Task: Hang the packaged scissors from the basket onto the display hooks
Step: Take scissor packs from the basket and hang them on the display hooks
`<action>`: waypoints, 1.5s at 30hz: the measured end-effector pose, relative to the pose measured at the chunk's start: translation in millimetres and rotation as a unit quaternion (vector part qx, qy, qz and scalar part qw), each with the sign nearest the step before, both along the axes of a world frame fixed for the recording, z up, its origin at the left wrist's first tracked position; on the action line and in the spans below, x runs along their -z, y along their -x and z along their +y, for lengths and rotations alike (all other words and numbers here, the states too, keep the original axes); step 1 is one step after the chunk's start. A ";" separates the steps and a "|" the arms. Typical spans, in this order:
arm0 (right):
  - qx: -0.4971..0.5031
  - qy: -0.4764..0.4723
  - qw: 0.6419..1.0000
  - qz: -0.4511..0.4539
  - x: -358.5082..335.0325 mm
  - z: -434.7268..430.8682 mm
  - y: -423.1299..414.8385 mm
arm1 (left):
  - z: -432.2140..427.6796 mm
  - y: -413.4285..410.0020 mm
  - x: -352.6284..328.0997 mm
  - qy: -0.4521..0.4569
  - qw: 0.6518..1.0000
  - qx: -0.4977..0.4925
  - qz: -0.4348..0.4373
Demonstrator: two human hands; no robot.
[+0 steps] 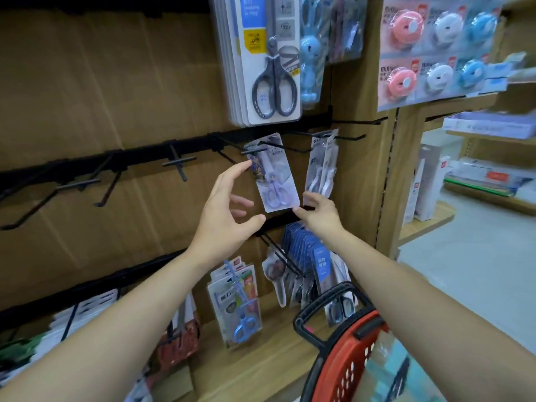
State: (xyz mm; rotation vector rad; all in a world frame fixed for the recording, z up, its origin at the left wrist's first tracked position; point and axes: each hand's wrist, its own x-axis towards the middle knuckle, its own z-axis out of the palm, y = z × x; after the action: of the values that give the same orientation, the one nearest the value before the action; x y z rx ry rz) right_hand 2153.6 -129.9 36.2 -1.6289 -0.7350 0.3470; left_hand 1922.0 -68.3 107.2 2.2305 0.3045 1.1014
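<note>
**shelfnoob:** So where's the scissors pack right now, on the peg or not?

**pegwall_pat:** The purple scissors pack (275, 178) hangs tilted at the front tip of a black hook (255, 150), middle row, just left of another hanging pack (322, 166). Left hand (229, 210) is spread wide, holding nothing, with its index tip right by the pack's top-left edge. My guess is it's there to guide the hang hole. Right hand (319, 211) has its fingertips at the bottom right corner, probably steadying the swing.

**shelfnoob:** Pinching or just touching?

**pegwall_pat:** Can't tell, since I only see the back of that hand. The hang hole is too blurry to say if the hook is fully through it. The red basket (348, 361) sits low by the right arm, cut off at the frame edge, so whatever's inside is basically unreadable. The big grey scissors (272, 74) above lose their tops to the frame as well.
</note>
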 end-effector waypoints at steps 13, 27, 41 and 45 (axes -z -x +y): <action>-0.049 0.208 0.952 -0.217 62.5 -226.6 48.6 | -92.8 3.2 120.9 -0.094 0.989 0.105 0.041; -0.034 0.494 0.844 -0.207 75.4 -372.2 99.9 | -188.2 22.3 190.3 -0.289 0.830 0.173 0.445; 0.017 0.570 0.805 -0.165 98.2 -433.2 185.6 | -195.2 9.2 194.0 -0.231 0.866 0.103 0.432; 0.040 0.630 0.765 -0.129 97.3 -453.3 195.7 | -191.6 7.4 196.1 -0.250 0.859 0.105 0.433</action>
State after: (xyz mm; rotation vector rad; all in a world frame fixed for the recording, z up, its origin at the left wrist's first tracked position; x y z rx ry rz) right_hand 1957.8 -583.2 -61.1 -3.0349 -0.6324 0.6325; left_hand 1914.6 -259.9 -88.8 3.0366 0.1248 -0.0351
